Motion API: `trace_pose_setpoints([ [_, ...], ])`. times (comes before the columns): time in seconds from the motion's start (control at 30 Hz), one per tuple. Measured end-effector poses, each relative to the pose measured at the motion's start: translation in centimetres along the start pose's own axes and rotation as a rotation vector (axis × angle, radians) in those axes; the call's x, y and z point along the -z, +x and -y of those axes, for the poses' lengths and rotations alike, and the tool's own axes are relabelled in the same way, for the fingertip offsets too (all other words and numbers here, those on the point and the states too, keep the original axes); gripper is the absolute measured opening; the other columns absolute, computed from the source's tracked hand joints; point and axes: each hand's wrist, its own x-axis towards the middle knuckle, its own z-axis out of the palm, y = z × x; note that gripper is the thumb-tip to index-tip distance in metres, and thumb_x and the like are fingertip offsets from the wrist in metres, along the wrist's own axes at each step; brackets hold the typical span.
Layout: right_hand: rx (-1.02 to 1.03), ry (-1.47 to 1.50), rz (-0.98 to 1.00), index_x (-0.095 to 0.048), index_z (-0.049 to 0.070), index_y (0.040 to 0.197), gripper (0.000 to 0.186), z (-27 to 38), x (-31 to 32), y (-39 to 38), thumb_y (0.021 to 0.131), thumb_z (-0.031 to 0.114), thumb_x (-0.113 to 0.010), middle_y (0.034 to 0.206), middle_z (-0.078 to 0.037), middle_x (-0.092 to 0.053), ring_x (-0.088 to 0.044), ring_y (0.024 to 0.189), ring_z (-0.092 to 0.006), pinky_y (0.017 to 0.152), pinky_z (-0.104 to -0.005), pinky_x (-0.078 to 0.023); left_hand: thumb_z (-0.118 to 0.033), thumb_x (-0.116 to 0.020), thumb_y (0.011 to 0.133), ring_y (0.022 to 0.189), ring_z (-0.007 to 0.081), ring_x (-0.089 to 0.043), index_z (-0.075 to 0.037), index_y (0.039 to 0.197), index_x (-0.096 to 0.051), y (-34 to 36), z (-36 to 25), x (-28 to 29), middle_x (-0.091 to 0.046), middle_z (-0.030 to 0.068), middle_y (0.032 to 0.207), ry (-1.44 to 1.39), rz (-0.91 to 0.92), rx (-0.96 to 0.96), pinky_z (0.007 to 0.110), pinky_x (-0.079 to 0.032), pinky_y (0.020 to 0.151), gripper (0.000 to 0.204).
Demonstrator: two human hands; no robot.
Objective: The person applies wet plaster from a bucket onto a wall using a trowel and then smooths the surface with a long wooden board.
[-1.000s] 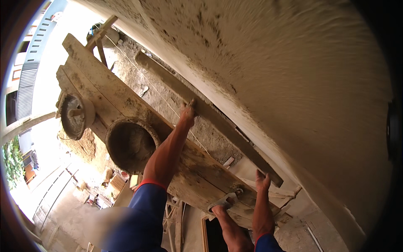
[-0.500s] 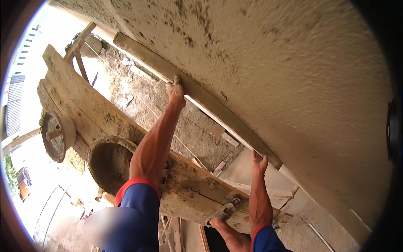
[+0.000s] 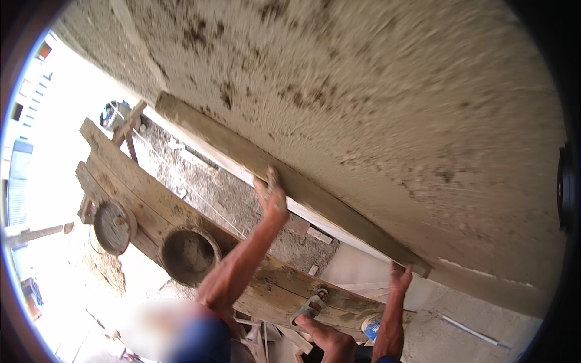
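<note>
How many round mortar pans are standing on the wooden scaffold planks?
2. One pan sits on the planks just left of the left arm; a second pan lies farther left, near the planks' edge. Others may be hidden behind the person.

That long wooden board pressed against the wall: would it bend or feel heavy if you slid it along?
The long wooden board looks straight along its whole length, so it is probably stiff. The left hand and right hand hold it far apart, which suggests weight or awkward length. The plastered wall looks rough and wet, so it would likely drag.
</note>
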Motion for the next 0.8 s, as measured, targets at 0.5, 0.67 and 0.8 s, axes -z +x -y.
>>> trace_pose_setpoints([
  [0.5,0.137,-0.105,0.022,-0.029,0.007,0.127,0.042,-12.1,-12.7,-8.1,0.094,0.02,-0.052,0.126,-0.012,-0.043,-0.052,0.109,-0.0376,0.085,-0.056,-0.05,-0.038,-0.037,0.098,0.114,0.0319,-0.051,0.004,0.133,-0.042,10.8,-14.5,0.6,-0.05,0.0154,0.131,0.094,0.056,0.198,0.045,-0.044,0.096,0.055],
  [0.67,0.242,-0.108,0.022,-0.034,0.005,0.126,0.04,-5.5,-16.8,-12.5,0.095,0.026,-0.05,0.12,-0.01,-0.044,-0.054,0.107,-0.0282,0.087,-0.0549,-0.051,-0.042,-0.039,0.096,0.114,0.0306,-0.05,0.005,0.136,-0.037,11.7,-14.6,1.1,-0.045,0.0184,0.134,0.156,0.128,-0.091,0.042,-0.042,0.1,0.061],
  [0.8,0.335,-0.21,-0.028,-0.037,0.009,0.129,0.047,6.1,-16.6,-14.5,0.091,0.028,-0.057,0.121,-0.009,-0.048,-0.056,0.099,-0.0246,0.081,-0.0509,-0.051,-0.046,-0.039,0.095,0.12,0.03,-0.045,0.001,0.14,-0.029,0.1,-17.8,-4.2,-0.039,0.0173,0.139,0.327,0.194,-0.095,0.043,-0.041,0.1,0.065],
])
